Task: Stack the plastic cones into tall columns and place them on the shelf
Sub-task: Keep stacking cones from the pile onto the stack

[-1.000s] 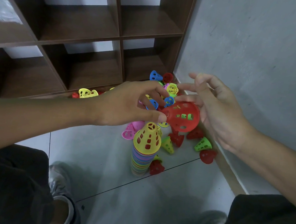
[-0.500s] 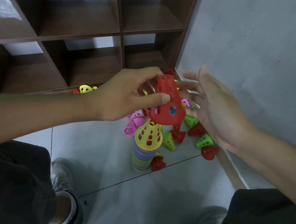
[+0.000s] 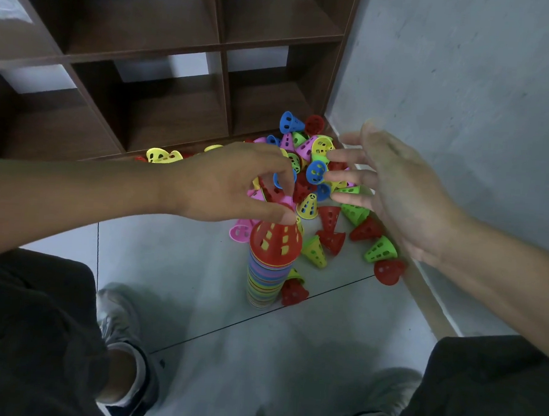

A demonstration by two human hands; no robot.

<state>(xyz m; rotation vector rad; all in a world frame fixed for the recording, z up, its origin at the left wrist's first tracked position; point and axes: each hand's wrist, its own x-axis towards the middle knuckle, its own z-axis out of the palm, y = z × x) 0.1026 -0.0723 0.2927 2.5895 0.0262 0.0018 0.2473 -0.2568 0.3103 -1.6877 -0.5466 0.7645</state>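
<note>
Soft, even light falls on my pale floor [image 3: 198,299] and the wall [image 3: 464,74]; the shelf [image 3: 176,107] compartments sit dim. My right hand [image 3: 394,195] smears with motion blur. Straight lines bow near the edges.

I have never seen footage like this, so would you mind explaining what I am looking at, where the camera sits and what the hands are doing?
There is no machine here: a person wears a wide-angle camera on the head, looking down at their own hands, legs and shoes. The single picture is from that view. On the tiled floor stands a tall column of stacked cones, with a red cone on top. The left hand has its thumb and fingertips at that cone's tip; whether it truly pinches it is hard to tell. The right hand hovers open above a pile of loose cones in several colours, holding nothing. Behind them is a dark wooden shelf; no cones show in its visible compartments.
</note>
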